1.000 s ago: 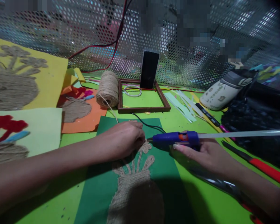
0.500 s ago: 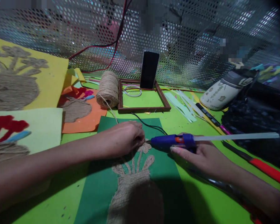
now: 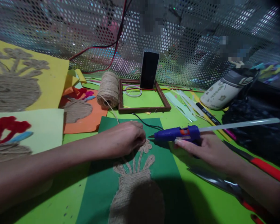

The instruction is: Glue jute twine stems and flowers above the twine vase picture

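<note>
The left hand's (image 3: 127, 137) fingers curl close together at the twine flower (image 3: 147, 145); whether they clamp the twine (image 3: 112, 109) is hidden. The right hand (image 3: 206, 147) is wrapped around the blue glue gun (image 3: 177, 134), which lies crosswise, roughly along the far edge of the green sheet (image 3: 168, 161). Its nozzle points left, just apart from the left fingertips. The flower sits below that gap, towards the sheet's far edge, the left hand nearer it. Stems slope down to a twine vase (image 3: 130, 189) reaching towards the near edge. Beyond the far edge stands the spool (image 3: 108, 88).
</note>
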Available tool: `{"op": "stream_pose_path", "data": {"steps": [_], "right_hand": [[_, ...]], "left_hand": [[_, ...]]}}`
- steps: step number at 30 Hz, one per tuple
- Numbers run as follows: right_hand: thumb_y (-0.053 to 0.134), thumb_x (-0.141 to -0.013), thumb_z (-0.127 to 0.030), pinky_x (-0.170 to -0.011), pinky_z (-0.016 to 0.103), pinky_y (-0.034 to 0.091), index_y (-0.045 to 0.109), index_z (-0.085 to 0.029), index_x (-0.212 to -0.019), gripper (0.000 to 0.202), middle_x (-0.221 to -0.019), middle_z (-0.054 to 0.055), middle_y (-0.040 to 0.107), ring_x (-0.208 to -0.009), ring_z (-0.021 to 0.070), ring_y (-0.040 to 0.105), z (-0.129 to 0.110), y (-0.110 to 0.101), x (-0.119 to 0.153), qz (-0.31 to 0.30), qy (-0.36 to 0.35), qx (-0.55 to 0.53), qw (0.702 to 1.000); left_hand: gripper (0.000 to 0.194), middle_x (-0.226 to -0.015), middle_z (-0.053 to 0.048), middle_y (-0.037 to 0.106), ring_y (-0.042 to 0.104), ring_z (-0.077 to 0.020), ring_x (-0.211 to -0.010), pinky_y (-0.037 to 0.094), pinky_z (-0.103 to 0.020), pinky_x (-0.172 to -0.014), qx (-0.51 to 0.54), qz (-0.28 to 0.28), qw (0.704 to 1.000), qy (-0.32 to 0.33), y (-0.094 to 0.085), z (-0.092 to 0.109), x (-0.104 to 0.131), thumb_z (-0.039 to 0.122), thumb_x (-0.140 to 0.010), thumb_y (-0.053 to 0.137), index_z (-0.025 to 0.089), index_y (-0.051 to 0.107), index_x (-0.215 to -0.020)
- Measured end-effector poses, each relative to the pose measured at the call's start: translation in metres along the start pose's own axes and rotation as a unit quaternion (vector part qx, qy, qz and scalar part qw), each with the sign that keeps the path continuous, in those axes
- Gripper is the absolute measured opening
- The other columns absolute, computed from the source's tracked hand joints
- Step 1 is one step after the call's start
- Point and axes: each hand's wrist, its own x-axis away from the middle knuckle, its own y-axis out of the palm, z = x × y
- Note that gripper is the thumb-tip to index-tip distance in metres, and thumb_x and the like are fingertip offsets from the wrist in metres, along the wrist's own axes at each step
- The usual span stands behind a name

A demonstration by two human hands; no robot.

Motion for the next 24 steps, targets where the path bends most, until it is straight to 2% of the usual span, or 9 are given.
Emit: {"op": "stream_pose_path", "data": {"steps": [6,10,15,19,24], "right_hand": [[0.054,-0.089,-0.046,-0.051,0.026,0.038,0.070,-0.018,-0.089,0.032,-0.065,0.000,0.058,-0.057,0.0138,0.047,0.003,0.006,0.000,-0.014,-0.032,0.087,0.996],[0.053,-0.089,-0.050,-0.044,0.027,0.033,0.067,-0.018,-0.081,0.036,-0.055,-0.001,0.049,-0.048,0.0129,0.040,0.008,0.006,0.003,0.007,-0.028,0.155,0.987],[0.053,-0.090,-0.047,-0.048,0.028,0.040,0.069,-0.019,-0.088,0.032,-0.063,0.003,0.058,-0.055,0.0160,0.050,0.012,0.006,0.003,0.016,-0.067,0.145,0.987],[0.053,-0.090,-0.045,-0.042,0.025,0.034,0.066,-0.019,-0.077,0.032,-0.057,0.000,0.052,-0.049,0.0127,0.043,0.007,0.007,0.002,0.001,-0.068,0.158,0.985],[0.052,-0.091,-0.041,-0.043,0.025,0.033,0.068,-0.019,-0.081,0.029,-0.058,-0.001,0.051,-0.050,0.0125,0.042,0.001,0.007,0.001,-0.014,-0.069,0.142,0.987]], "left_hand": [[0.023,-0.081,-0.004,0.055,0.046,-0.0143,-0.074,0.031,-0.027,-0.064,0.013,0.013,1.000,0.017,0.001,-0.003,-0.002,0.020,-0.092,0.045,0.017,0.062,-0.077],[0.024,-0.081,-0.005,0.054,0.046,-0.0141,-0.074,0.031,-0.027,-0.063,0.010,0.008,1.000,0.011,0.000,-0.003,-0.003,0.021,-0.092,0.045,0.016,0.061,-0.076],[0.023,-0.078,-0.005,0.054,0.046,-0.0147,-0.073,0.029,-0.028,-0.062,0.013,-0.003,1.000,0.009,0.000,-0.003,-0.003,0.018,-0.092,0.045,0.016,0.061,-0.076],[0.024,-0.080,-0.005,0.054,0.046,-0.0147,-0.074,0.030,-0.028,-0.063,0.013,0.001,1.000,0.014,0.000,-0.004,-0.003,0.021,-0.094,0.043,0.017,0.060,-0.077],[0.024,-0.082,-0.005,0.054,0.046,-0.0151,-0.075,0.032,-0.028,-0.064,0.012,0.001,1.000,0.024,0.000,-0.003,-0.004,0.022,-0.094,0.042,0.017,0.060,-0.079]]}}
